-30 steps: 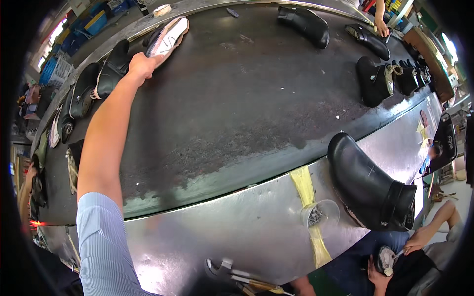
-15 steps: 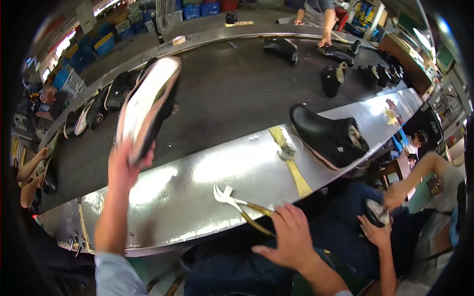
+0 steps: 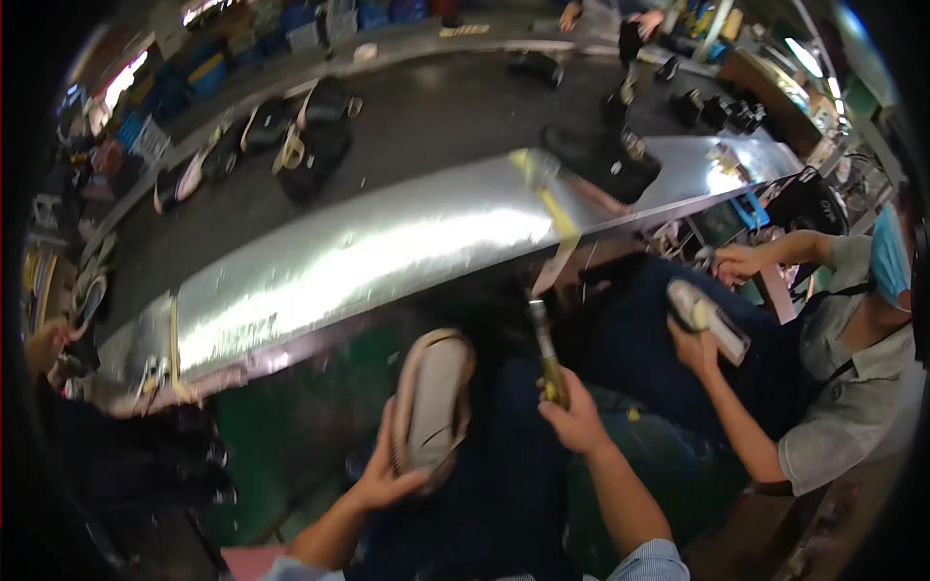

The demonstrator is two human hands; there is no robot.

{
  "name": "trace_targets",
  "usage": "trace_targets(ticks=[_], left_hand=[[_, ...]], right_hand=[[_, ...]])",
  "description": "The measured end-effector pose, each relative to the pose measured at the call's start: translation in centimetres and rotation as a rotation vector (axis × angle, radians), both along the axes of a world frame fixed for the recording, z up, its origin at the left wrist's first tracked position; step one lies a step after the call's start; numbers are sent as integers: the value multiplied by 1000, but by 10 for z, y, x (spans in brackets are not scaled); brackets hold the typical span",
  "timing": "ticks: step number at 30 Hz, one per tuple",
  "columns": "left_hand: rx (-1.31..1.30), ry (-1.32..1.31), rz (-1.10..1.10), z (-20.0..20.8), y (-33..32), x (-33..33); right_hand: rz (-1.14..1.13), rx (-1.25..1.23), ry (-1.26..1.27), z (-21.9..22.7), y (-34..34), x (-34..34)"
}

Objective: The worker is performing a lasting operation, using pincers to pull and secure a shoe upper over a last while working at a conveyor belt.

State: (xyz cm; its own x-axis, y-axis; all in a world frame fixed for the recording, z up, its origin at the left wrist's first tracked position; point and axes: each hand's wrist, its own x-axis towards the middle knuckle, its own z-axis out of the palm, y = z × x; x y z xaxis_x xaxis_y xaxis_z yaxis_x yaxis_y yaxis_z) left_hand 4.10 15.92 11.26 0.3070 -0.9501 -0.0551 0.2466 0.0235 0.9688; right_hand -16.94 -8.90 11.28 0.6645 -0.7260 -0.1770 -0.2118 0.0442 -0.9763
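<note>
Clasping the near part of a shoe (image 3: 433,397), the left hand (image 3: 389,465) holds it underside up in front of the person's lap, on the near side of the desk (image 3: 358,263) and apart from it. The shoe's long axis runs away from the person, nearly upright in the view, with its far end leaning slightly right and pointing toward the desk; which end is the toe I cannot tell. Its bottom shows a long, pale grey panel within a rounded tan rim, with a dark curved mark toward the near end. Blur hides the finer detail.

Just to the right, the right hand (image 3: 578,414) is closed around the yellowish handle of a tool (image 3: 542,339), whose metal part points away toward the desk edge.

Beyond on the right, a co-worker's hand (image 3: 693,351) holds a second shoe (image 3: 709,321), pale side showing.

On the desk, a yellow strip (image 3: 554,208) crosses the shiny metal border. Farther back, a black boot (image 3: 605,169) lies near that strip, and a dark boot with a pale cord (image 3: 320,165) stands to the left, near a row of dark footwear (image 3: 263,126).
</note>
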Motion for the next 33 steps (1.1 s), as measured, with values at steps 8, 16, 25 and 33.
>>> trace_targets(ticks=[8,16,25,33], left_hand=[[490,-977,-494,-6,-77,-42],[562,-786,-491,-46,-223,-34],[-167,-435,-304,9,-116,24],[-195,-511,-146,8,-72,39]], right_hand=[[-236,217,-137,-31,96,-102],[-246,365,-98,-15,105,-90],[201,64,171,56,109,-66],[473,173,131,67,89,-22]])
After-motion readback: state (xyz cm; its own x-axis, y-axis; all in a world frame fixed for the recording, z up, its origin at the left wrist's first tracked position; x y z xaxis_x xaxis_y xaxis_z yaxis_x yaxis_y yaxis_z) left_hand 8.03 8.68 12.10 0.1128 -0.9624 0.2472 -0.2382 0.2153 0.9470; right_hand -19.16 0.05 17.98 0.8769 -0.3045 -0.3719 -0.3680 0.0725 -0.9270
